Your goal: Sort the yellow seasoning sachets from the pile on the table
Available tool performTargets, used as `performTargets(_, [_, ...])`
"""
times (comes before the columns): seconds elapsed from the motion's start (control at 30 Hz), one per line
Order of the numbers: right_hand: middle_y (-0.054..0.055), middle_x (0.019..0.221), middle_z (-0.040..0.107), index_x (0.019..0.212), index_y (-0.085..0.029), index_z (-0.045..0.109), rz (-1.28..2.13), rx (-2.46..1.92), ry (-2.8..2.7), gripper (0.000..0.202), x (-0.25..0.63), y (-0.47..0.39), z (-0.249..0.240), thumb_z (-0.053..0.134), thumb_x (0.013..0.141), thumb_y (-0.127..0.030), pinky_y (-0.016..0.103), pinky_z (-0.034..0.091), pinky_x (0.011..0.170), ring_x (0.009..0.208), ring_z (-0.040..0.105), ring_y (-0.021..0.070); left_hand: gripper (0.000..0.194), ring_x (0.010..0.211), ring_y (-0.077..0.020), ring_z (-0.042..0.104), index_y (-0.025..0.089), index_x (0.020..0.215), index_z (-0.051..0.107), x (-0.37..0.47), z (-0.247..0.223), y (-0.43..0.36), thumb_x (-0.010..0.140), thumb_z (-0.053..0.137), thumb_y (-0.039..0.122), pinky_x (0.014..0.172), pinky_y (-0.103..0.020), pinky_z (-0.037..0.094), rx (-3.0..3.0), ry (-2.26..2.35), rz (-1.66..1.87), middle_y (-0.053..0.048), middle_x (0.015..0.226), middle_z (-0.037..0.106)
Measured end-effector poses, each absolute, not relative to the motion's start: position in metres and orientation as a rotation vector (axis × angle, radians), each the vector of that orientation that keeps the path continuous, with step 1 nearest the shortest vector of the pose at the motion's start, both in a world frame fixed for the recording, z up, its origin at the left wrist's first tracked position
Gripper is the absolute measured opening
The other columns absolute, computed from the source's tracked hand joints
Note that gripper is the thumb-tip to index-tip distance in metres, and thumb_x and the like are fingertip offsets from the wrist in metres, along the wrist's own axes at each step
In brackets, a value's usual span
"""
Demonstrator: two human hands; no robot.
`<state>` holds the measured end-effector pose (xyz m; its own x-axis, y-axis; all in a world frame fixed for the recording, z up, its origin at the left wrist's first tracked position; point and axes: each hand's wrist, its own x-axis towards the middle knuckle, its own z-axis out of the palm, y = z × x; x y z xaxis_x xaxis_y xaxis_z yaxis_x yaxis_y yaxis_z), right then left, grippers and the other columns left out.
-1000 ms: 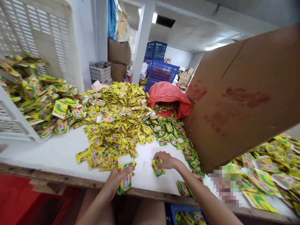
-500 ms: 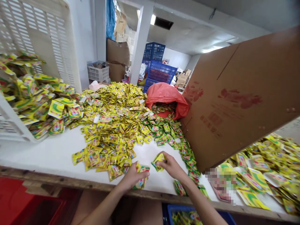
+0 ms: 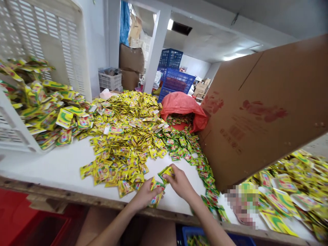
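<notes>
Near the table's front edge, my left hand is closed on a larger yellow-green printed packet, its fingers partly hiding it. Just right of it and slightly farther back, my right hand pinches small yellow-and-green sachets; how many is unclear. The two hands are close together over the white tabletop. A big heap of yellow sachets spreads out beyond and left of my left hand. Green sachets trail from a red sack down the right side toward the front edge.
A white plastic crate lies tipped at left, spilling larger packets. A leaning cardboard box walls off the right, with more packets beyond it. Under the table edge sits a blue bin holding packets. Blue crates are stacked behind.
My right hand has moved left and a little nearer, bringing its sachets next to the packet in my left hand. The left hand has stayed almost in place.
</notes>
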<state>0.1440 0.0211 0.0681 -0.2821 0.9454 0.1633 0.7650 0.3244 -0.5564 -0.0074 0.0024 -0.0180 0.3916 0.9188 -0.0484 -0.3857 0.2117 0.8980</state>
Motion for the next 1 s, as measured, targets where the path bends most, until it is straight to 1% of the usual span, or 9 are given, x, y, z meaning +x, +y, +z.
performTargets(0.23, [0.002,0.084,0.048,0.080,-0.019,0.045,0.412,-1.355,-2.360,0.013,0.122,0.015,0.073,0.054,0.075,-0.012,0.026,0.038,0.071,0.081,0.046,0.0167,0.032,0.067,-0.0195,0.062,0.014,0.081,0.062,-0.013,-0.007,0.002,0.065,0.067,0.042,0.066,-0.029,0.047,1.165,0.692,0.950,-0.005,0.071,0.065])
performTargets(0.33, [0.002,0.088,0.046,0.086,-0.019,0.045,0.433,-1.248,-2.402,0.015,0.116,0.017,0.074,0.051,0.077,-0.009,0.026,0.040,0.074,0.084,0.046,0.0167,0.027,0.067,-0.0187,0.061,0.015,0.073,0.062,-0.016,0.000,0.001,0.066,0.066,0.040,0.070,-0.029,0.046,1.232,0.686,0.927,-0.004,0.066,0.065])
performTargets(0.53, [0.005,0.091,0.046,0.092,-0.017,0.047,0.318,-1.194,-2.432,0.018,0.115,0.023,0.055,0.052,0.077,-0.008,0.032,0.040,0.077,0.087,0.044,0.0195,0.022,0.066,-0.0170,0.058,0.015,0.072,0.057,-0.016,-0.001,0.002,0.068,0.065,0.036,0.070,-0.029,0.045,1.247,0.663,0.979,-0.002,0.066,0.063])
performTargets(0.6, [0.006,0.092,0.047,0.095,-0.017,0.047,0.300,-1.196,-2.415,0.020,0.117,0.020,0.048,0.048,0.079,-0.007,0.034,0.040,0.078,0.087,0.043,0.0203,0.023,0.072,-0.0186,0.058,0.014,0.076,0.058,-0.015,-0.005,0.004,0.068,0.065,0.035,0.074,-0.030,0.044,1.265,0.694,1.014,-0.003,0.073,0.064])
performTargets(0.73, [0.006,0.095,0.049,0.107,-0.019,0.045,0.359,-1.204,-2.323,0.029,0.128,0.009,0.045,0.045,0.081,-0.008,0.036,0.039,0.079,0.089,0.044,0.0206,0.037,0.082,-0.0202,0.057,0.013,0.099,0.056,-0.014,-0.013,0.006,0.069,0.064,0.034,0.079,-0.031,0.042,1.251,0.724,1.058,-0.005,0.088,0.064])
performTargets(0.83, [0.006,0.096,0.051,0.098,-0.020,0.051,0.313,-1.285,-2.181,0.019,0.132,0.005,0.045,0.050,0.080,-0.013,0.037,0.037,0.081,0.092,0.044,0.0216,0.041,0.080,-0.0203,0.058,0.013,0.104,0.055,-0.013,-0.018,0.006,0.071,0.062,0.035,0.075,-0.031,0.044,1.228,0.717,1.016,-0.005,0.087,0.064])
performTargets(0.9, [0.006,0.100,0.051,0.085,-0.020,0.057,0.273,-1.323,-2.143,0.007,0.130,0.003,0.041,0.052,0.080,-0.017,0.038,0.035,0.083,0.097,0.043,0.0229,0.042,0.086,-0.0218,0.057,0.014,0.105,0.056,-0.013,-0.019,0.006,0.070,0.064,0.035,0.079,-0.032,0.043,1.250,0.736,1.041,-0.006,0.093,0.064])
performTargets(0.93, [0.006,0.103,0.051,0.080,-0.020,0.058,0.277,-1.334,-2.142,0.008,0.129,0.003,0.039,0.051,0.081,-0.019,0.038,0.035,0.083,0.100,0.042,0.0233,0.043,0.090,-0.0225,0.056,0.014,0.106,0.056,-0.013,-0.019,0.005,0.069,0.064,0.034,0.082,-0.033,0.042,1.268,0.747,1.063,-0.006,0.097,0.064])
performTargets(1.0, [0.006,0.106,0.052,0.072,-0.020,0.061,0.333,-1.345,-2.157,0.020,0.126,0.001,0.034,0.046,0.085,-0.021,0.038,0.034,0.083,0.103,0.041,0.0231,0.044,0.095,-0.0233,0.055,0.015,0.106,0.056,-0.014,-0.020,0.005,0.067,0.066,0.033,0.087,-0.033,0.040,1.299,0.769,1.091,-0.006,0.101,0.063])
